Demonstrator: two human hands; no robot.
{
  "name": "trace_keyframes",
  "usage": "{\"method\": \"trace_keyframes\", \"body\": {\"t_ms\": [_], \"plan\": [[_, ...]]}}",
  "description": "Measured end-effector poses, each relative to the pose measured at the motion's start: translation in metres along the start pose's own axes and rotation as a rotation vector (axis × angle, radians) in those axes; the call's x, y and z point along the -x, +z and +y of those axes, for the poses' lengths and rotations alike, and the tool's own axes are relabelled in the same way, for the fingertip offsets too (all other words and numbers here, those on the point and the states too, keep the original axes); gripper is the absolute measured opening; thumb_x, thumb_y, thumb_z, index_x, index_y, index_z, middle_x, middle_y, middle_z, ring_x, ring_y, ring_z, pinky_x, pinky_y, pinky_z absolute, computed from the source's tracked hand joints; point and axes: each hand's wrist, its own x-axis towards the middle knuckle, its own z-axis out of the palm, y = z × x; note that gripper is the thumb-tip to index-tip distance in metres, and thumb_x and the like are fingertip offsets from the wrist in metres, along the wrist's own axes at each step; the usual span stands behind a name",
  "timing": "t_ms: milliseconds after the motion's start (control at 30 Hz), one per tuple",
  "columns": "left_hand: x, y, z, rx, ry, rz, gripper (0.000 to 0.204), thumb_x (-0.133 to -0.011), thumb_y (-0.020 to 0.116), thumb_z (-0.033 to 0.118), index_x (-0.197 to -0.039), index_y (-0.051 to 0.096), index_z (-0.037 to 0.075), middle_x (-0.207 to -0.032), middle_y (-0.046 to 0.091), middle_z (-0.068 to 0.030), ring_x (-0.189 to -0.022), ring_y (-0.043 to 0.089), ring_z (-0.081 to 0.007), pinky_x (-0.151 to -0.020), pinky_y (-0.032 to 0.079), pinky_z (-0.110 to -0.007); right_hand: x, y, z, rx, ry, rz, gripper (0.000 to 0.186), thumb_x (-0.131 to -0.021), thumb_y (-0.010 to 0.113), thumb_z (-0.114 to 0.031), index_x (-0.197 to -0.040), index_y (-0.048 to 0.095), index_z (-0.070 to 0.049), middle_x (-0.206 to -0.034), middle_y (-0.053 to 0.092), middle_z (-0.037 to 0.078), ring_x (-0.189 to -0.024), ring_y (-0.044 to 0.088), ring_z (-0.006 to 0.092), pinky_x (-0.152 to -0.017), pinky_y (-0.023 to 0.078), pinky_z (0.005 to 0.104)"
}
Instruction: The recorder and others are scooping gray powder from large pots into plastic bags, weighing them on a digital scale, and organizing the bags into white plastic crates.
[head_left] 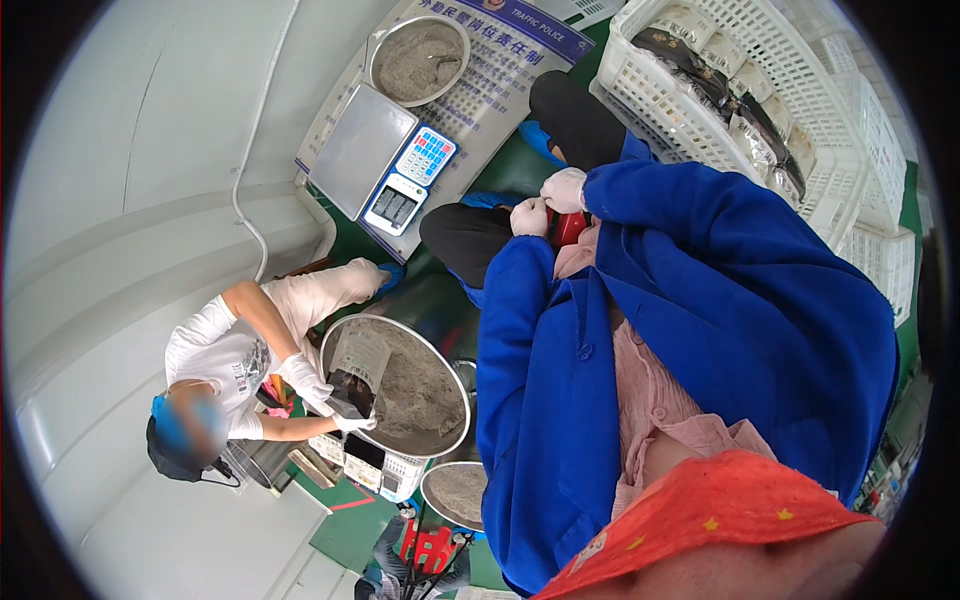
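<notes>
My left hand (528, 218) and my right hand (564, 191), both in white gloves, are raised close together in front of my blue jacket. Their fingers are curled closed; whatever they hold, if anything, is too hidden to make out. A red object (570, 230) shows just beneath them, between my bent legs in dark trousers. Beyond them lies a printed board (478, 120) bearing a digital scale (360, 155) with a bare metal platform and a steel bowl (462, 52) of grey powder.
At left, a co-worker (240, 360) holds an open bag (357, 370) over a large basin (455, 420) of grey powder. Another powder basin (428, 488) and someone (390, 550) by a red stool (430, 550) are below. White crates (620, 70) with filled bags stand upper right, walls at left.
</notes>
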Motion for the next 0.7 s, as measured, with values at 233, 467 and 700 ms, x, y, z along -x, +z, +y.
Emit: {"method": "trace_keyframes", "body": {"t_ms": [233, 467, 700], "plan": [[0.004, -0.0004, 0.005, 0.004, 0.02, -0.006, 0.03, -0.086, 0.061, 0.033, -0.09, 0.075, 0.007, -0.088, 0.07, -0.0214, -0.086, 0.069, -0.0345, -0.08, 0.053, -0.041, 0.0019, 0.0014, 0.0025, -0.008, 0.009, 0.009, 0.025, -0.084, 0.056, -0.026, -0.089, 0.073, -0.009, -0.088, 0.071, 0.014, -0.084, 0.068, 0.0342, -0.076, 0.054, 0.0469], [0.0054, -0.0038, 0.0098, -0.009, 0.019, -0.016, 0.03, -0.086, 0.061, 0.033, -0.089, 0.075, 0.007, -0.088, 0.069, -0.0215, -0.085, 0.069, -0.0345, -0.079, 0.053, -0.041, -0.0012, 0.005, 0.0045, 0.002, -0.002, 0.006, 0.026, -0.084, 0.055, -0.027, -0.089, 0.073, -0.009, -0.089, 0.071, 0.014, -0.085, 0.068, 0.0341, -0.076, 0.054, 0.047], [0.0046, -0.0033, 0.0075, 0.012, 0.02, -0.009, 0.03, -0.086, 0.061, 0.033, -0.088, 0.075, 0.007, -0.087, 0.069, -0.0215, -0.085, 0.069, -0.0345, -0.079, 0.053, -0.042, -0.001, 0.0029, 0.0027, 0.004, 0.003, -0.004, 0.026, -0.084, 0.055, -0.026, -0.09, 0.073, -0.009, -0.09, 0.071, 0.013, -0.086, 0.068, 0.0339, -0.076, 0.053, 0.0471]]}}
